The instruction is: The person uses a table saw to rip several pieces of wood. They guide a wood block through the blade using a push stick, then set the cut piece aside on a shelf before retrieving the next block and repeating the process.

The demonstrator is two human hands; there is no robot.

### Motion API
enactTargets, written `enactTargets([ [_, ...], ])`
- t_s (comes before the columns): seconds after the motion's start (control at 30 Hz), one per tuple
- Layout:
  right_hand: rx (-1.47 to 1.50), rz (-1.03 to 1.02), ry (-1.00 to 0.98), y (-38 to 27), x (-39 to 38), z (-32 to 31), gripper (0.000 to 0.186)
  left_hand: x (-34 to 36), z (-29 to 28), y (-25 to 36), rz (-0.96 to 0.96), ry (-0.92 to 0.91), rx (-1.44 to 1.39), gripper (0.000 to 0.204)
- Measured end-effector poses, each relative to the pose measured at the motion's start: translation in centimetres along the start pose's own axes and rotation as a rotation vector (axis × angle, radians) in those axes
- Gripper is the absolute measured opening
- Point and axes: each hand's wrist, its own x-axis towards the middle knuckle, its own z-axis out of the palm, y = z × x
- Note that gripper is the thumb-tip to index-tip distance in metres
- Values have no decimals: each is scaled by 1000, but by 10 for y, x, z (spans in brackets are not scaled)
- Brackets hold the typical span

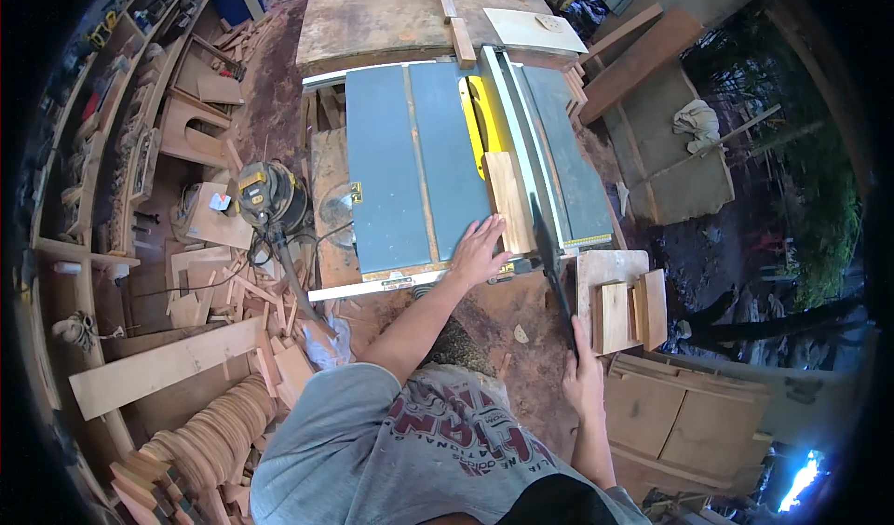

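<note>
"Where is the board [508,207] lying?"

"Flat on the saw's blue-grey worktop [382,171], its far end over the near part of the yellow insert [494,129]. It runs lengthwise along the fence [512,120], probably so the fence can keep it straight; I can't tell whether they touch."

"And the hands?"

"Well apart. The left hand [479,253] is unclenched, fingers laid on the board's near left part, likely to steady it from the side away from the fence."

"What about the right?"

"The right hand [583,381] is closed round the lower end of a long black stick [557,278], whose far tip lies beside the board. That length presumably lets the hand stay well back from the insert. Whether the tip presses on the wood, I can't tell."
</note>
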Motion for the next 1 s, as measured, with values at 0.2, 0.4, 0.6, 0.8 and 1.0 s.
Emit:
enactTargets([
  [0.2, -42, 122, -176, 2, -19, -1, 72, 11, -8, -4, -29, 37, -47, 77],
  [0.4, -70, 203, -224, 9, -2, 19, 71, 21, -9, -10, -62, 61, -61, 80],
  [0.6, -78, 135, -185, 10, 31, 41, 72, 34, -6, -19, -74, 108, -65, 84],
  [0.8, -172, 160, -215, -1, 58, 50, 83, 55, -5, -31, -125, 202, -178, 82],
  [1.0, -202, 126, -190, -7, 77, 65, 88, 60, 9, -37, -247, 337, -237, 60],
])
